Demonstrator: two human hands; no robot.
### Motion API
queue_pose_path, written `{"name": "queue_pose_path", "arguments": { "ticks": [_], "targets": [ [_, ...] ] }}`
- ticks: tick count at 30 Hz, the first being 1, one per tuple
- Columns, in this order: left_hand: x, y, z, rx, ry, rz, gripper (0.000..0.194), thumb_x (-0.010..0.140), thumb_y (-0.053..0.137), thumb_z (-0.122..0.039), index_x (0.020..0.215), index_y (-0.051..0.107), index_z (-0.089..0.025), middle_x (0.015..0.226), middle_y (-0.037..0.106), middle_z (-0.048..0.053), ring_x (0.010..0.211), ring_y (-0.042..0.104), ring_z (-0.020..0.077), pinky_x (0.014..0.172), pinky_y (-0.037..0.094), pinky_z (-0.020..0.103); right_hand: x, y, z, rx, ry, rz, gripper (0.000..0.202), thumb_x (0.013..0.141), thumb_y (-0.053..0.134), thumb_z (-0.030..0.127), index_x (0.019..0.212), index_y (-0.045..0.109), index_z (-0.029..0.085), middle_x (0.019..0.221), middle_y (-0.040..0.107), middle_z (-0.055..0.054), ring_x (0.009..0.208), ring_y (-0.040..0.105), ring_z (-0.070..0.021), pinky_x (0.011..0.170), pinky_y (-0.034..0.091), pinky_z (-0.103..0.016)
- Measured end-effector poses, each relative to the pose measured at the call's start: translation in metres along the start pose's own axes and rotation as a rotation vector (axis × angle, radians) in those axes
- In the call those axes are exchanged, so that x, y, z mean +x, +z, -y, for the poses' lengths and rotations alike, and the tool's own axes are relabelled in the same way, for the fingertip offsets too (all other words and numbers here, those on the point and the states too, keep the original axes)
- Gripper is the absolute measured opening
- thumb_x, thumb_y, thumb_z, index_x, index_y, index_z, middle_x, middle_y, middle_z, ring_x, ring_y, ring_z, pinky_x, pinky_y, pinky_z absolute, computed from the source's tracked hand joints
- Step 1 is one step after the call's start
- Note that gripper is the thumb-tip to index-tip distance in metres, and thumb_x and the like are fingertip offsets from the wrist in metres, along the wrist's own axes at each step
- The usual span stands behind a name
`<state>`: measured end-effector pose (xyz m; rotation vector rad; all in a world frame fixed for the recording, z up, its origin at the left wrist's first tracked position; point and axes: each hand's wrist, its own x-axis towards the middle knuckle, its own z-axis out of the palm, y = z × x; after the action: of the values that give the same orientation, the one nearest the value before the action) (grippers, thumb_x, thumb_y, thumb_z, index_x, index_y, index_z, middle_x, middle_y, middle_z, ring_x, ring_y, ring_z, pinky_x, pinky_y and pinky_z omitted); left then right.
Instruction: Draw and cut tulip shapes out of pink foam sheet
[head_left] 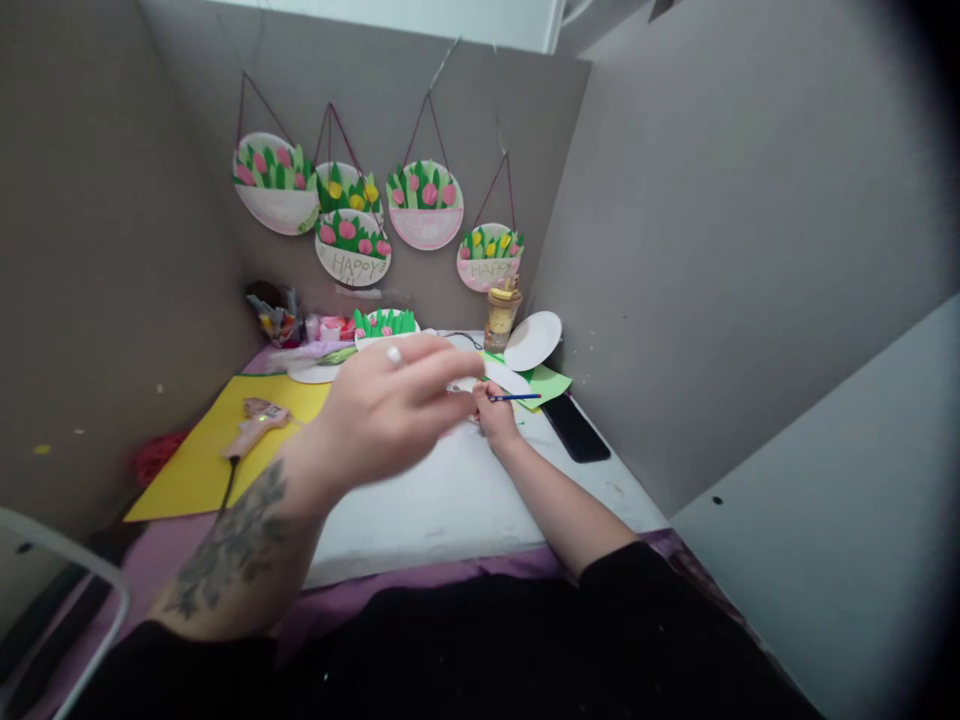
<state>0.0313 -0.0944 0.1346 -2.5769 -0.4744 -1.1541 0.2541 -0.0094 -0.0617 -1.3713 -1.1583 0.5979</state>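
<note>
My left hand (390,405), with a ring on one finger, is raised over the white work surface (420,510). Its fingers are apart and slightly bent, and I see nothing held in them. They reach in front of my right hand (495,413), partly covering it. That hand is closed around a thin blue pencil or brush (516,397), whose end sticks out to the right; its tip is hidden. Just beyond lie a white paper plate piece (507,377) and green paper sheets (551,385).
A pink glue gun (255,428) rests on yellow paper (187,450) at left. A black phone (576,428) lies at right. Behind stand a white plate (534,340), a jar (501,320) and a pen holder (279,322). Several plate baskets (426,205) hang on the wall.
</note>
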Motion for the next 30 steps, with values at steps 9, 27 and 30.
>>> {"name": "queue_pose_path", "arguments": {
  "ticks": [9, 27, 30],
  "targets": [
    [-0.065, 0.147, 0.093, 0.067, -0.797, 0.586, 0.039, 0.081, 0.04, -0.016, 0.114, 0.061, -0.021, 0.096, 0.069, 0.008, 0.091, 0.062, 0.0226, 0.077, 0.046, 0.03, 0.006, -0.005, -0.002, 0.181, -0.053, -0.145, 0.026, 0.075, 0.056, 0.041, 0.09, 0.053, 0.02, 0.072, 0.055, 0.002, 0.061, 0.052, -0.0126, 0.057, 0.044, -0.023],
    [-0.09, 0.158, 0.088, -0.551, -0.966, 0.713, 0.019, 0.07, 0.058, -0.035, 0.078, 0.061, -0.017, 0.057, 0.058, -0.001, 0.046, 0.052, 0.0128, 0.045, 0.038, 0.022, 0.003, -0.005, -0.006, -0.28, -0.47, 0.122, 0.037, 0.072, 0.05, 0.014, 0.108, 0.059, 0.018, 0.097, 0.063, -0.007, 0.09, 0.057, -0.0202, 0.084, 0.045, -0.035],
    [-0.09, 0.15, 0.1, -0.608, -1.058, 0.467, 0.021, 0.071, 0.056, -0.036, 0.07, 0.06, -0.016, 0.055, 0.056, -0.001, 0.047, 0.051, 0.0118, 0.043, 0.036, 0.02, -0.003, -0.001, -0.001, -0.375, -0.515, 0.227, 0.036, 0.073, 0.051, 0.013, 0.107, 0.061, 0.017, 0.098, 0.064, -0.008, 0.094, 0.054, -0.0211, 0.087, 0.043, -0.036]
  ]
}}
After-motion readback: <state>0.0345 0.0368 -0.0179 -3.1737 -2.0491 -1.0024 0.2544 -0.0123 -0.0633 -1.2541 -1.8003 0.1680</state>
